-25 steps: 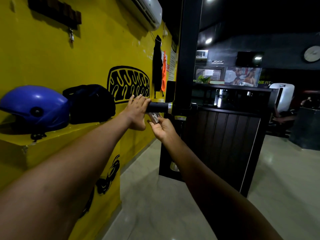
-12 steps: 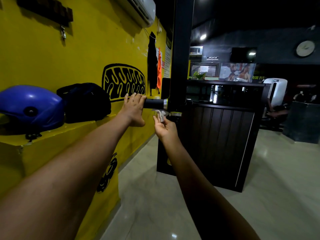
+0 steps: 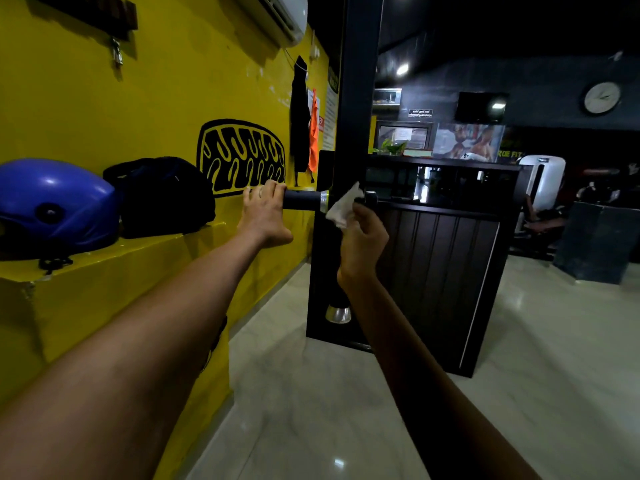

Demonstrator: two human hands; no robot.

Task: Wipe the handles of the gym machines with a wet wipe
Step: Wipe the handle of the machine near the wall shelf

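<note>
A black horizontal handle [image 3: 302, 199] with a silver collar sticks out to the left of a black upright post [image 3: 356, 98]. My left hand [image 3: 265, 216] grips the handle's outer end. My right hand [image 3: 362, 239] pinches a crumpled white wet wipe [image 3: 343, 206], held up just right of the silver collar, in front of the post. A short black knob [image 3: 370, 197] shows on the post's right side, behind the wipe.
A yellow wall ledge [image 3: 145, 251] on the left carries a blue helmet [image 3: 55, 206] and a black bag [image 3: 162, 195]. A black panelled cabinet [image 3: 440, 271] stands behind the post. Pale tiled floor [image 3: 346, 410] stretches below. A second silver-collared handle [image 3: 337, 311] hangs low.
My right hand has risen from under the handle and shifted right, turning so the wipe now stands up in front of the post. My left hand keeps its grip.
</note>
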